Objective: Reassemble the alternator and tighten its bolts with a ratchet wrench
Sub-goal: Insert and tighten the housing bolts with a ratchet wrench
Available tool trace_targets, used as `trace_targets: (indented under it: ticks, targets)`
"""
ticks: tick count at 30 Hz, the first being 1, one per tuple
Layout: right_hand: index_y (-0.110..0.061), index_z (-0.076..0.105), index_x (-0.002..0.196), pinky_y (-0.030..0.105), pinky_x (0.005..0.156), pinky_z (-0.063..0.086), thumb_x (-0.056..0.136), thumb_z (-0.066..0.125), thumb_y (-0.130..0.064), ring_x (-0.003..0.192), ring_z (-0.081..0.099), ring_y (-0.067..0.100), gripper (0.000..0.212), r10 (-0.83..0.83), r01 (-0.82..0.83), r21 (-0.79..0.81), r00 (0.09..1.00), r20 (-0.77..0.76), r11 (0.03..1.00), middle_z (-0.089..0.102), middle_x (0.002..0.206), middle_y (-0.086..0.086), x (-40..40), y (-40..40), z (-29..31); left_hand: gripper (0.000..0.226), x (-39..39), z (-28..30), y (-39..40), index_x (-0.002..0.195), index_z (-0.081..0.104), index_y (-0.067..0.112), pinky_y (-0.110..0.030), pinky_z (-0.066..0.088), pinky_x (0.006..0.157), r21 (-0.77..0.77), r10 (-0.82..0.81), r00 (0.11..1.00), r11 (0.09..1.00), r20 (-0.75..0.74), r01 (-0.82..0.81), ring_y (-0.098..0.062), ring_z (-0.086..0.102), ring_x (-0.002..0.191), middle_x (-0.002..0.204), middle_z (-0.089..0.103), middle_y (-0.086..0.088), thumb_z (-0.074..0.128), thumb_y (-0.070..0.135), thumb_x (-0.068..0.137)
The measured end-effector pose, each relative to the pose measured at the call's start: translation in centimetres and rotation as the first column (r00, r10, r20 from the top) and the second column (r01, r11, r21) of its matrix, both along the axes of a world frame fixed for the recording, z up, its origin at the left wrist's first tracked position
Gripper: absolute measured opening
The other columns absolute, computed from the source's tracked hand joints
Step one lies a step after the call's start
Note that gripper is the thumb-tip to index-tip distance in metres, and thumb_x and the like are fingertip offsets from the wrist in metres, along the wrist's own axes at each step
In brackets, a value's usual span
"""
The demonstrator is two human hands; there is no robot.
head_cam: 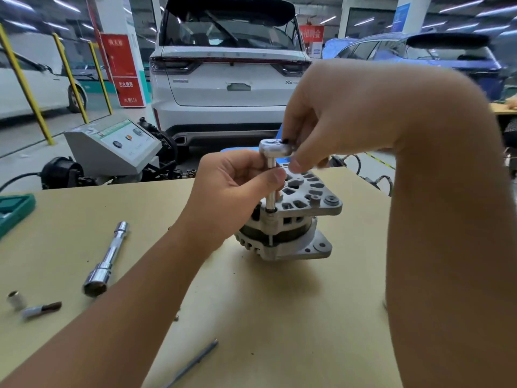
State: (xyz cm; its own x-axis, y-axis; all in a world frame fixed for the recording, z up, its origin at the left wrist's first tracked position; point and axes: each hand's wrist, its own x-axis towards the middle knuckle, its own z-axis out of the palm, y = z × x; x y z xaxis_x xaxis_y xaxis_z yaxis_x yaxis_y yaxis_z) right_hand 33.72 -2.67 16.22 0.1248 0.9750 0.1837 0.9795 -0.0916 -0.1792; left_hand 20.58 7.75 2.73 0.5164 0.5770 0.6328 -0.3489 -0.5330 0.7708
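The grey alternator (296,231) stands on the tan table (251,303), its vented end cover facing up. A ratchet wrench (272,148) with a long socket (270,197) stands upright on a bolt at the cover's near left edge. My left hand (232,191) pinches the socket shaft just below the ratchet head. My right hand (321,121) grips the ratchet at its head from the right, hiding the handle.
A chrome extension bar (107,261) lies at the left, with two small sockets (30,305) nearer the edge. A green tool case (14,211) sits at the far left. A thin long bolt (193,362) lies near the front. Cars and a test bench stand behind the table.
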Motion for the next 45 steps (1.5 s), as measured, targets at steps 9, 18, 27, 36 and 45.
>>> trace_targets:
  ticks: [9,18,27,36,45]
  targets:
    - [-0.028,0.076,0.086,0.027,0.059,0.050,0.073,0.087,-0.030,0.061,0.070,0.003,0.018,0.021,-0.023,-0.052,0.999,-0.039,0.998,0.074,0.068,-0.010,0.3,-0.6,0.2,0.009,0.2,-0.1,0.1,0.095,0.080,0.010,-0.032,0.063,0.072,0.028,0.050,0.999,0.998,-0.005,-0.049,-0.031,0.076,0.075,0.081,0.078,-0.012,0.076,0.003,0.090]
    - [-0.032,0.075,0.087,0.031,0.065,0.047,0.075,0.086,-0.031,0.062,0.068,0.000,0.016,0.014,-0.015,-0.043,1.000,-0.027,0.999,0.074,0.069,-0.016,0.6,-0.7,0.0,0.013,-0.1,-0.1,0.1,0.096,0.079,0.016,-0.026,0.061,0.073,0.014,0.026,1.000,1.000,0.007,-0.027,-0.018,0.075,0.076,0.081,0.079,-0.006,0.076,0.005,0.090]
    - [-0.032,0.074,0.089,0.027,0.061,0.049,0.078,0.085,-0.024,0.063,0.070,0.002,0.017,0.011,-0.012,-0.022,0.999,-0.045,1.000,0.073,0.067,-0.015,0.4,-0.9,0.1,0.015,0.0,0.0,0.0,0.090,0.078,0.017,-0.025,0.059,0.071,0.001,0.055,0.998,0.998,-0.004,-0.055,-0.015,0.073,0.072,0.076,0.078,-0.001,0.076,0.002,0.090]
    - [-0.034,0.073,0.100,0.030,0.063,0.053,0.075,0.088,-0.026,0.058,0.070,0.004,0.031,0.028,-0.027,-0.041,0.999,0.025,0.999,0.074,0.066,-0.011,-0.7,-0.8,0.2,0.008,-0.3,0.2,0.2,0.093,0.078,0.009,-0.022,0.058,0.072,-0.027,0.032,0.999,0.999,-0.033,-0.033,-0.014,0.074,0.074,0.080,0.079,-0.004,0.079,0.003,0.086]
    - [-0.029,0.076,0.088,0.028,0.060,0.050,0.074,0.087,-0.029,0.065,0.070,0.009,0.019,0.000,-0.005,0.045,0.994,0.113,0.999,0.073,0.067,-0.010,-1.1,0.5,-0.3,0.003,-0.3,0.1,0.8,0.091,0.080,0.011,-0.040,0.059,0.076,-0.011,0.052,0.997,0.999,-0.056,-0.053,-0.029,0.068,0.074,0.085,0.076,-0.021,0.080,0.010,0.088]
